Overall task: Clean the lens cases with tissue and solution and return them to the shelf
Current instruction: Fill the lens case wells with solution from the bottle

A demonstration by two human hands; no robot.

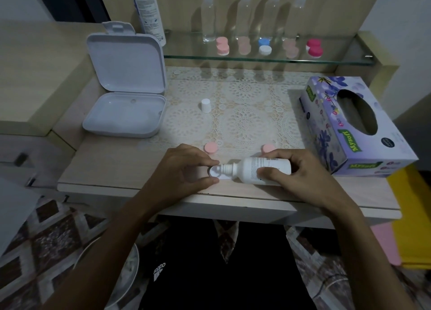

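Note:
My right hand (296, 172) grips a small white solution bottle (261, 170), tipped sideways with its nozzle pointing left. The nozzle is over an open white lens case (215, 172) that my left hand (184, 167) pinches between thumb and fingers near the table's front edge. Two pink case lids (211, 148) (267, 148) lie on the lace mat just behind my hands. The bottle's white cap (206, 105) stands further back on the mat. A purple tissue box (356, 128) sits at the right.
An open white plastic box (124, 100) stands at the left. A glass shelf (268, 59) at the back holds pink, blue-white and red-white lens cases, clear bottles and a large white solution bottle (149, 11). A white plate lies on the floor at lower left.

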